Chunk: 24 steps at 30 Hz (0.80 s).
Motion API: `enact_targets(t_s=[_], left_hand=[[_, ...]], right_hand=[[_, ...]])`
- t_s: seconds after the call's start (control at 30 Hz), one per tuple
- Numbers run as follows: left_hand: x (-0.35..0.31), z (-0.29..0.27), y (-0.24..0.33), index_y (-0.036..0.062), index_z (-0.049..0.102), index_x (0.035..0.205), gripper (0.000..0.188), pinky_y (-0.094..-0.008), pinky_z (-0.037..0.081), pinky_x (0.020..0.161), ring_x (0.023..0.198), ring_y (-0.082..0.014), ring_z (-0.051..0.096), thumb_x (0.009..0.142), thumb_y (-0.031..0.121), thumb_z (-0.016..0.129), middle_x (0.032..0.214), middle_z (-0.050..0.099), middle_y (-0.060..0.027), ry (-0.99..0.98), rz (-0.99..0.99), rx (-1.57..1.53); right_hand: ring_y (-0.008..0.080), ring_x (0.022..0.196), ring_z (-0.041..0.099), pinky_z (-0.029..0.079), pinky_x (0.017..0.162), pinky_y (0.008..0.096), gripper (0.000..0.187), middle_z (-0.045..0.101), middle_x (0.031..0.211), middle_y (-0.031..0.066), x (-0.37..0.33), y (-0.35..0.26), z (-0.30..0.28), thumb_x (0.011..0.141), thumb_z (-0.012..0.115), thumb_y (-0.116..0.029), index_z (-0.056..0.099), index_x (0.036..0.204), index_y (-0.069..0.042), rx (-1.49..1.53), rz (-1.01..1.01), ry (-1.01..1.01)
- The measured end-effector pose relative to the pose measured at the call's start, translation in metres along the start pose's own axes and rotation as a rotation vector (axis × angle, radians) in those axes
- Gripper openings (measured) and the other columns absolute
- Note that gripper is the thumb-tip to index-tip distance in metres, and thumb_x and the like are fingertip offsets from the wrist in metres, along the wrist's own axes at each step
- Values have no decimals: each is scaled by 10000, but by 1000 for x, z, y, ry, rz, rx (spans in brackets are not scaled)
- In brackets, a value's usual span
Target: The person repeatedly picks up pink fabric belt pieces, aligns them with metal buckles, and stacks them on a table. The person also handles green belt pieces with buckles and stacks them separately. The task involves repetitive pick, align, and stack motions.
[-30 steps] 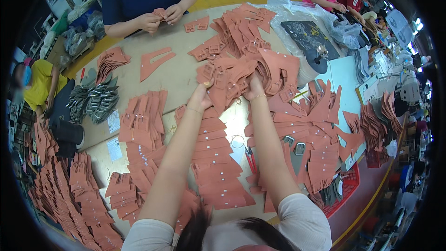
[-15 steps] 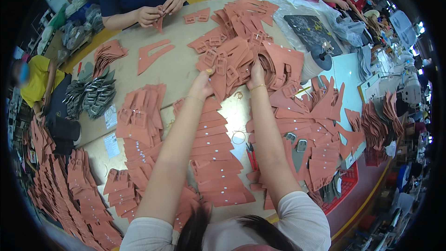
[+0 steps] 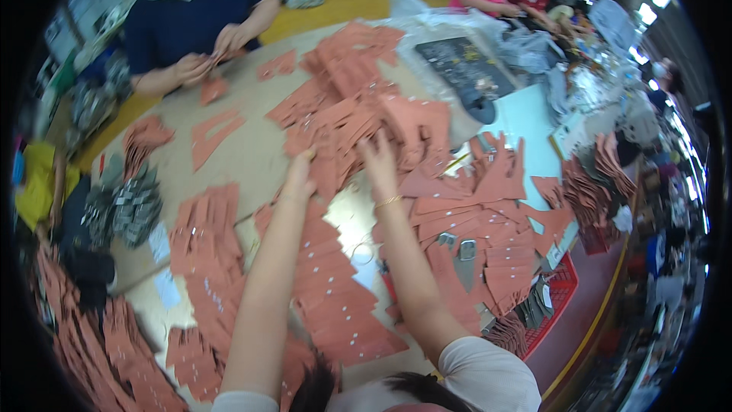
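Observation:
A large heap of coral cut pieces (image 3: 335,126), like leather shoe-upper parts with straps and same-coloured buckles, lies on the table ahead of me. My left hand (image 3: 300,174) is against the heap's lower left edge; its thumb side shows, while most of its fingers are hidden or smeared by motion. My right hand (image 3: 379,164), with a thin bracelet at the wrist, rests on the near right of the heap with its fingers spread. Nearer me, overlapping rows of coral pieces (image 3: 332,275) with small white marks run between my forearms.
Across the table (image 3: 252,126) a person in dark blue (image 3: 202,19) handles a coral piece. Dark buckled straps (image 3: 126,206) lie at left. At right are a black board (image 3: 465,69), a clear plastic bag (image 3: 530,49), more coral stacks (image 3: 511,259) and a red basket (image 3: 560,290).
My view has shifted, so the table scene sits further left. My right hand's fingers have come out from beside the heap and now spread over it. The co-worker's hands have moved slightly.

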<state>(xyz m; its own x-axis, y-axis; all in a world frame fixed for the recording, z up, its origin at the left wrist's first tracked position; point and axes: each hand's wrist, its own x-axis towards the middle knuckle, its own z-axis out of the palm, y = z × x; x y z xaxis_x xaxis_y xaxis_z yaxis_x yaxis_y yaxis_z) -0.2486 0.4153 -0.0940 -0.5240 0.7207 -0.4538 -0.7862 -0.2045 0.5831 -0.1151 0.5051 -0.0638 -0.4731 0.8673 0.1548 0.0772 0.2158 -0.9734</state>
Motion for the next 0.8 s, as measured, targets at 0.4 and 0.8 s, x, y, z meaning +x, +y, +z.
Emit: enact_targets(t_s=[0.4, 0.8], left_hand=[[-1, -6, 36, 6, 561, 1016, 161, -369, 525, 564, 646, -227, 603, 877, 72, 515, 914, 624, -111, 161, -41, 491], [-60, -55, 70, 53, 140, 1463, 877, -337, 475, 792, 988, -193, 539, 795, 163, 698, 1160, 525, -184, 253, 440, 1222]], right_hand=[[346, 1349, 301, 174, 1107, 559, 446, 387, 1436, 122, -9, -14, 47, 873, 560, -295, 530, 1295, -155, -849, -767, -121], [397, 1368, 250, 142, 1102, 609, 648, 285, 1498, 125, -28, 1, 71, 819, 580, -400, 416, 1397, -156, -1272, -818, -240]])
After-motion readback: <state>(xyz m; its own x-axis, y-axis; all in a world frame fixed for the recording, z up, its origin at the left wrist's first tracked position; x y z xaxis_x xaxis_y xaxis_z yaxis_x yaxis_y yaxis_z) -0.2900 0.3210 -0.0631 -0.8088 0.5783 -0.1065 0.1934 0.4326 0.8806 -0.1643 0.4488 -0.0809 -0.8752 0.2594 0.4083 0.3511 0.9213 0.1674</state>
